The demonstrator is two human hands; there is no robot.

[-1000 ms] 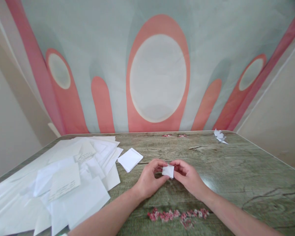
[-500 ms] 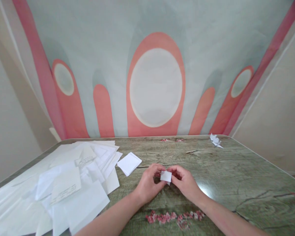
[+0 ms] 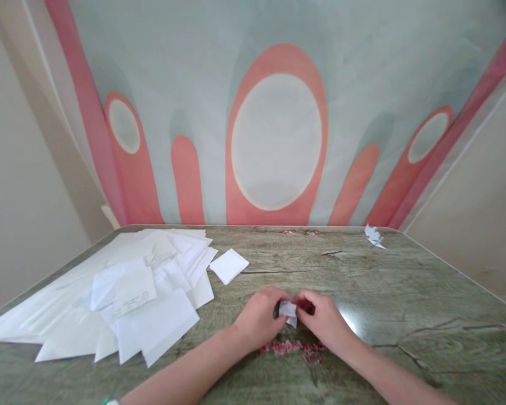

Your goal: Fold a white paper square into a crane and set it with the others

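Small folded paper: this white piece [image 3: 287,310] was in the lower centre of the frame, held between the two hands, its lower part bent in a different direction from the upper part.
Left hand: the left hand [image 3: 257,319] was nearly closed, with the fingers curled, and it pinched the paper at its left edge.
Right hand: the right hand [image 3: 322,319] was also nearly closed, with thumb and finger gripping the right edge of the same paper.
Worktop: the wood-patterned worktop [image 3: 287,261] filled the lower half of the frame; a pink flower print [image 3: 283,347] was partly covered by the hands.
Paper pile: many white sheets [image 3: 168,320] lay overlapping at the left of the frame, some with lines of print.
Square papers: a few square papers [image 3: 230,266] lay just beside the pile, left of centre.
Folded bits: a small white cluster [image 3: 374,236] was near the far right corner of the worktop.
Backdrop: a grey-green backdrop [image 3: 194,73] with coral shapes stood across the upper frame.
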